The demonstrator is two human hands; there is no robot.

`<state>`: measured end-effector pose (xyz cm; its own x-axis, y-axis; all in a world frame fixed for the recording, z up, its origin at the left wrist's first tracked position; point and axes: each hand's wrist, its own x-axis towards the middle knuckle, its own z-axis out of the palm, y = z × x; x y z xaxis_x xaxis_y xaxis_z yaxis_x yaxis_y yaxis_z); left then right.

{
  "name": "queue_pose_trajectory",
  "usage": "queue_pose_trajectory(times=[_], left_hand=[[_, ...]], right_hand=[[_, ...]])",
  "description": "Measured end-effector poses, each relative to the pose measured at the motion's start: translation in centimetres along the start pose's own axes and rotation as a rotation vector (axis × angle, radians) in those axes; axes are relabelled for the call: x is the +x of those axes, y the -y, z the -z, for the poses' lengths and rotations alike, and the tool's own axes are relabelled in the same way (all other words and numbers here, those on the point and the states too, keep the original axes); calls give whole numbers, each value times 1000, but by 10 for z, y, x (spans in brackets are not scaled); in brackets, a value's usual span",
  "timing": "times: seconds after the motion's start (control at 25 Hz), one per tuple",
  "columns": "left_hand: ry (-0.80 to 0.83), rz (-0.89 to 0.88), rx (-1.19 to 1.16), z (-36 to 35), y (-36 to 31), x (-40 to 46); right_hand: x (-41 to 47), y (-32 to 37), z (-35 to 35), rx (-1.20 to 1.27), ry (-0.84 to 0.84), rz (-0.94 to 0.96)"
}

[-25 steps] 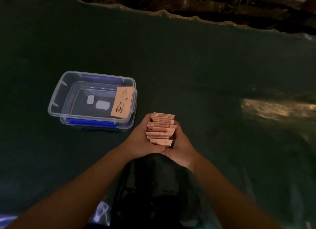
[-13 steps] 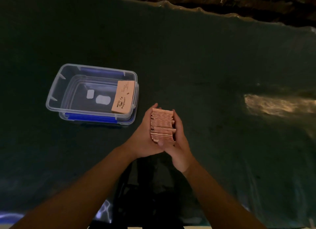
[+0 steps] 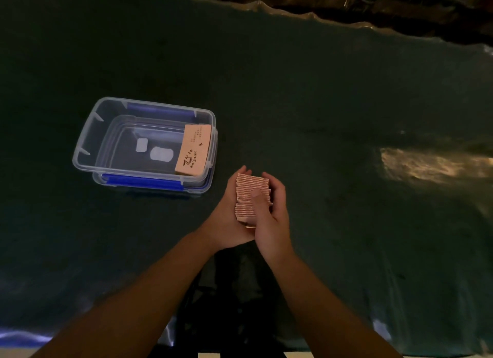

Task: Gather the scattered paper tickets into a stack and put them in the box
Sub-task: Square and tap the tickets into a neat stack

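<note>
Both hands press a stack of pink paper tickets (image 3: 252,194) between them over the dark green tablecloth (image 3: 320,104): left hand (image 3: 226,218) cupping its left side, right hand (image 3: 272,213) on the right with thumb across the edges. Just left, a clear plastic box (image 3: 88,149) with blue clips holds one ticket (image 3: 194,150) leaning on its right wall

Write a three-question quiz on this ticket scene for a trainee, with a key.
1. True or false: the stack of tickets already lies inside the clear box.
2. Which hands hold the stack? A) left only B) right only C) both
3. Fill in: the tickets already in the box lean against its ____ wall, as seen by the camera.

Key:
1. False; the stack is beside the box, above the green cloth.
2. C; the left hand and the right hand press it from either side, the right thumb across its top.
3. right
</note>
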<state>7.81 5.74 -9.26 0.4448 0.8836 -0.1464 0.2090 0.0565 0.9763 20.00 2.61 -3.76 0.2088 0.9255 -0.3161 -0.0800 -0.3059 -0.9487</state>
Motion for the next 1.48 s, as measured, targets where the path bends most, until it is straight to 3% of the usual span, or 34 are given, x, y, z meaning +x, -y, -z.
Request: queue_pose_trajectory(times=[0.36,0.64,1.0,1.24,1.48], left_hand=[[-30,38,63,-2,12,2],[-76,36,105,2,11,5],[-3,58,112,12,-2,5],[57,48,162,21,0,5],[-8,130,132,21,0,6]], right_hand=[[6,1,5,-96,101,-2],[5,-3,-8,-43,42,42],[12,-11,-5,-40,87,-12],[11,-13,-8,-162,147,130],[14,-11,-4,-180,221,101]])
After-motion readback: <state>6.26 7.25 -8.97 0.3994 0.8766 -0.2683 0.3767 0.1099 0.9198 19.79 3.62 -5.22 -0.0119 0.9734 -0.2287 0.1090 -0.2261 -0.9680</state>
